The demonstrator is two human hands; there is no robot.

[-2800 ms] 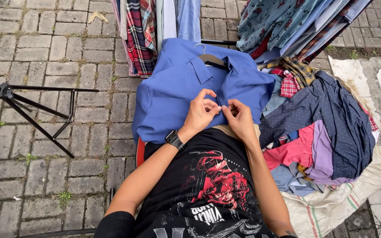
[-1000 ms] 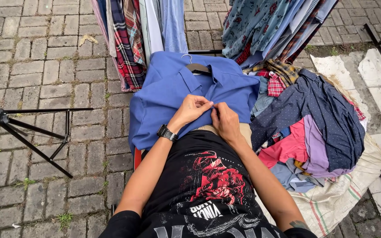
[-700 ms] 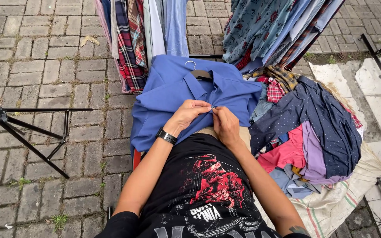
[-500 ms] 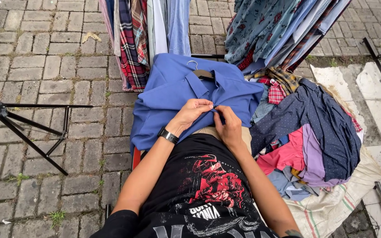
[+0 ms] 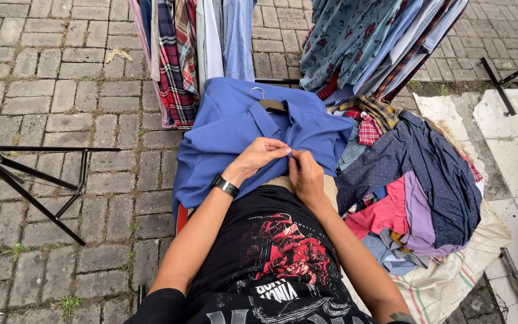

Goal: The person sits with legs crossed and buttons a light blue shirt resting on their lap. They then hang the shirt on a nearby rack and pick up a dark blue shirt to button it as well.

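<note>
A blue collared shirt (image 5: 223, 141) on a hanger (image 5: 269, 103) lies across my lap, collar away from me. My left hand (image 5: 260, 155), with a black watch on the wrist, pinches the shirt's front edge. Facing it, my right hand (image 5: 305, 174) pinches the same edge, fingertips touching at a small button spot on the placket. Both hands rest on the fabric over my knees.
Hanging shirts (image 5: 199, 42) on a rack stand just beyond the blue shirt, more at the upper right (image 5: 379, 36). A heap of clothes (image 5: 418, 174) lies on a sack (image 5: 457, 276) to my right. A black folding stand (image 5: 37, 180) sits on brick paving to the left.
My hands have crept slightly up the shirt front, from lower on the placket toward the collar, still pinching the edge. The view shifted a little.
</note>
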